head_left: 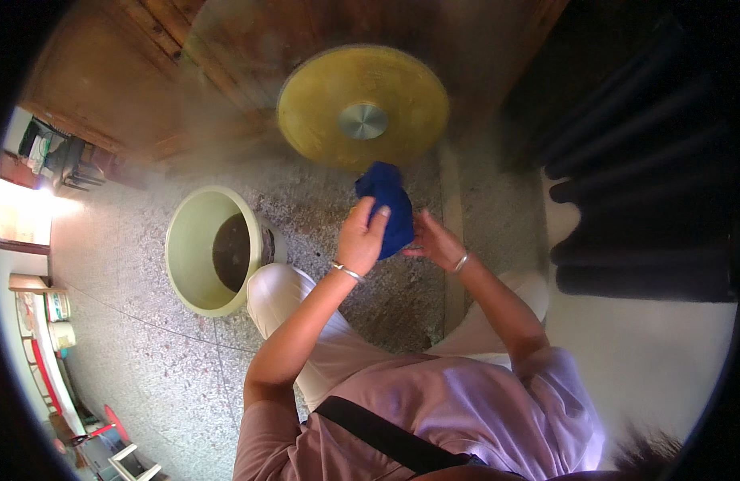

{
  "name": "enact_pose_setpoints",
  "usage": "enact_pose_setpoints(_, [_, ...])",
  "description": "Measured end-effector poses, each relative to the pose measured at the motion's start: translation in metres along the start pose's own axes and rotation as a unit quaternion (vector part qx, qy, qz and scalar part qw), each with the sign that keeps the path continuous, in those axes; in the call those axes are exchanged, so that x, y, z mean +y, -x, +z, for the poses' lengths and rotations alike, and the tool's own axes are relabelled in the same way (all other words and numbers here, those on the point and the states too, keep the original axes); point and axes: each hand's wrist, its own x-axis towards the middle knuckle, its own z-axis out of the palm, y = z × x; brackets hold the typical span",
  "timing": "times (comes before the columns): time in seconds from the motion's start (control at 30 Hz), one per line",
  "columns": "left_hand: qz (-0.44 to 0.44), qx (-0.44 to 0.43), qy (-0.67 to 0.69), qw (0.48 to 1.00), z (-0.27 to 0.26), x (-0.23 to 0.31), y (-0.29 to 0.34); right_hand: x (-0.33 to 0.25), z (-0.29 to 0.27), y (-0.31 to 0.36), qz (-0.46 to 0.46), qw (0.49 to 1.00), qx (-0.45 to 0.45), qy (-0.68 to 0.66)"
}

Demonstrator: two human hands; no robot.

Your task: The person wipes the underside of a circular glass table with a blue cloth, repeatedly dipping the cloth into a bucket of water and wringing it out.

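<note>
One blue cloth [388, 207], two hands [398, 239]

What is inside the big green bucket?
The pale green bucket on the speckled floor holds dark water, seen at its bottom. The water is murky, so anything lying under it cannot be seen.

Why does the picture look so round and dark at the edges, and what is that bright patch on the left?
Head view: fisheye lens bends edges and blackens the rim; daylight glare whites out the far left; hazy smear over the yellow round disc; the blue cloth stays fairly sharp.
</note>
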Motion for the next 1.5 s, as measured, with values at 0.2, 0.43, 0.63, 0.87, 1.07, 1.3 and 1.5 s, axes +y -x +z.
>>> enact_pose_setpoints(0.2, [0.221, -0.088, -0.257, 0.937, 0.005, 0.031, 0.04, -0.01, 0.052, 0.018, -0.128, 0.969, 0.002, -0.209])
enact_pose_setpoints(0.43, [0.232, 0.119, -0.1, 0.96, -0.044, 0.034, 0.051, -0.055, 0.079, 0.04, -0.188, 0.948, 0.044, -0.253])
enact_pose_setpoints(0.63, [0.209, 0.1, -0.094, 0.968, -0.106, 0.01, 0.062, -0.089, 0.116, 0.049, -0.233, 0.941, 0.034, -0.242])
enact_pose_setpoints(0.87, [0.202, 0.07, -0.065, 0.975, -0.112, 0.04, 0.04, -0.139, 0.098, 0.056, -0.35, 0.901, 0.192, -0.168])
enact_pose_setpoints(1.07, [0.224, 0.142, -0.163, 0.95, -0.158, 0.044, -0.024, -0.169, 0.12, 0.075, -0.4, 0.872, 0.267, -0.087])
enact_pose_setpoints(1.3, [0.194, 0.276, -0.257, 0.906, -0.232, 0.082, -0.102, -0.239, 0.131, 0.05, -0.546, 0.733, 0.366, 0.176])
enact_pose_setpoints(1.5, [0.16, 0.312, -0.332, 0.876, -0.296, 0.057, -0.196, -0.316, 0.129, -0.052, -0.697, 0.366, 0.458, 0.412])
